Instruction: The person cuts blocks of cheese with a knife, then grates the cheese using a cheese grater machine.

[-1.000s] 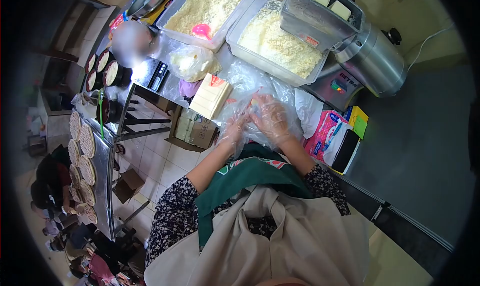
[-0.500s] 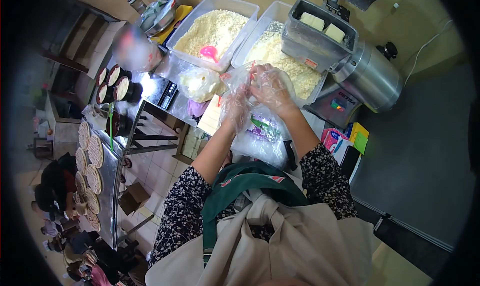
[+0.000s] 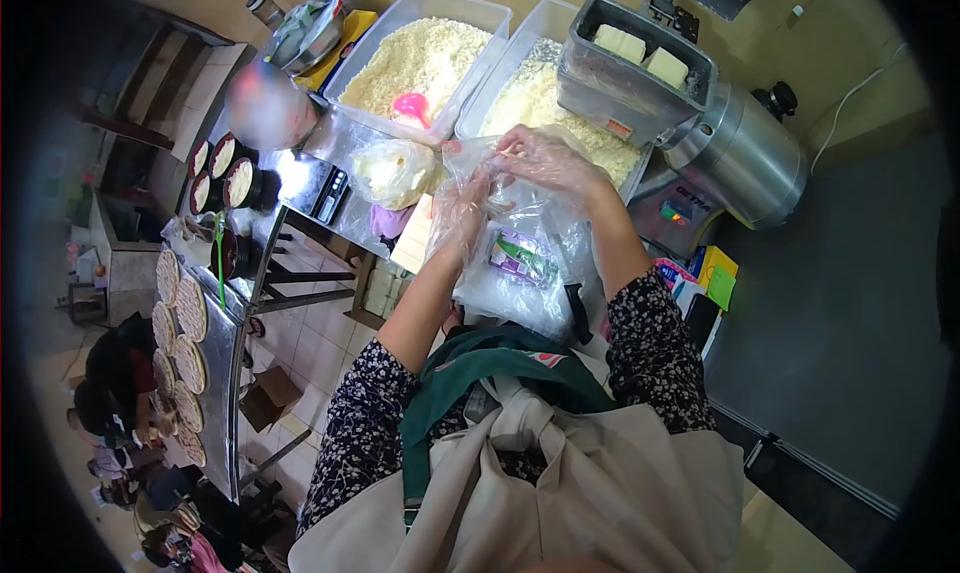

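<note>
My left hand (image 3: 463, 209) has loose clear plastic around it, reaching down to the wrist, like a disposable glove. My right hand (image 3: 552, 163) is also covered in thin clear plastic. Its fingertips are pinched together on the clear plastic (image 3: 467, 156) by my left fingers. My left fingers are curled and partly hidden behind the crinkled film. Below my hands lies a clear plastic packet (image 3: 522, 257) with a purple and green label. A knife (image 3: 577, 313) with a black handle rests at its right side. A pale block (image 3: 413, 235) lies left of my left wrist.
Two clear tubs hold pale gratings; a pink scoop (image 3: 411, 107) sits in the left tub (image 3: 498, 58). At right stands a metal grating machine (image 3: 745, 158), with pale blocks in its tray (image 3: 590, 78). A scale (image 3: 331, 195), filled pans and flat round bases (image 3: 188, 363) are at left. People work beyond.
My right hand has shifted slightly up, its fingers drawn together at the plastic. My left hand has moved a little left, uncovering more of the labelled packet and the knife.
</note>
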`<state>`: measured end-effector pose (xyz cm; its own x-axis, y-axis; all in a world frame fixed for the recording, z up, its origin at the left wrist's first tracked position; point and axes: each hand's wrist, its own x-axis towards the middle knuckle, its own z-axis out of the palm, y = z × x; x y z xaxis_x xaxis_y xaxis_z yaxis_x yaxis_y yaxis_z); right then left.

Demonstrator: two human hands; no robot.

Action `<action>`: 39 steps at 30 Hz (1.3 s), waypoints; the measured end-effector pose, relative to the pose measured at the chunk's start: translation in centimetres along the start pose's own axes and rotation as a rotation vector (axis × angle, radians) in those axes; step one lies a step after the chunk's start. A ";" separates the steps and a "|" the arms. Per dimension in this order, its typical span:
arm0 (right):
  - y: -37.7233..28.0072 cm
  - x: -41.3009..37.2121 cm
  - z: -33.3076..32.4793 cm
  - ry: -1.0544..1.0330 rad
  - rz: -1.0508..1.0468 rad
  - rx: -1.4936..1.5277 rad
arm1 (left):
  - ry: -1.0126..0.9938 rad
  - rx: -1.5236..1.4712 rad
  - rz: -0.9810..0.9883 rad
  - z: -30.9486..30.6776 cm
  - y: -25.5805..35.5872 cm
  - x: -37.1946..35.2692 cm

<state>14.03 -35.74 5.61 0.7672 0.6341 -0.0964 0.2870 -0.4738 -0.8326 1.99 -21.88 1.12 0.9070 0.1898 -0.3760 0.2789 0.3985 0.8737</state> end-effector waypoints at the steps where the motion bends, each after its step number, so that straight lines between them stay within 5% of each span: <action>1: -0.2 0.5 0.1 -0.109 0.036 0.004 | -0.002 0.003 -0.006 0.3 0.2 -0.4; 5: 0.4 2.4 -0.1 -0.327 0.046 -0.062 | 0.030 0.165 -0.002 0.1 0.6 -1.6; 12: 1.5 3.1 -0.6 -0.280 0.200 -0.027 | 0.128 0.088 -0.037 0.3 -0.8 -2.0; 14: 1.7 2.9 -0.5 -0.243 0.001 -0.032 | 0.132 0.150 -0.036 0.6 0.3 -2.5; 18: 0.3 2.8 -0.1 -0.231 -0.048 -0.181 | 0.168 0.284 -0.045 0.8 0.8 -2.8; 25: 3.3 1.6 -3.5 -0.241 0.119 -0.003 | 0.222 0.410 -0.006 -0.9 1.0 -2.5; 28: 3.0 0.0 -3.4 -0.208 -0.034 -0.058 | 0.137 0.329 -0.034 -0.9 1.5 -2.7; 30: 2.2 -0.9 -3.0 -0.142 -0.127 -0.123 | 0.173 -0.279 0.048 0.6 1.0 -3.6; 34: 1.1 -1.7 -0.9 -0.051 -0.105 -0.216 | 0.027 -0.385 -0.047 2.6 -0.4 -6.4; 36: 0.2 -1.0 -0.6 -0.147 0.098 -0.386 | 0.007 -0.386 -0.048 3.0 -0.5 -6.1; 39: 1.9 -0.5 -0.9 -0.073 -0.014 -0.387 | -0.011 -0.352 -0.046 2.3 -0.2 -5.1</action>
<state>14.65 -37.51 4.54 0.7230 0.6772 -0.1366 0.5027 -0.6513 -0.5684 -1.93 -25.01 3.58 0.9000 0.1553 -0.4072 0.1955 0.6913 0.6957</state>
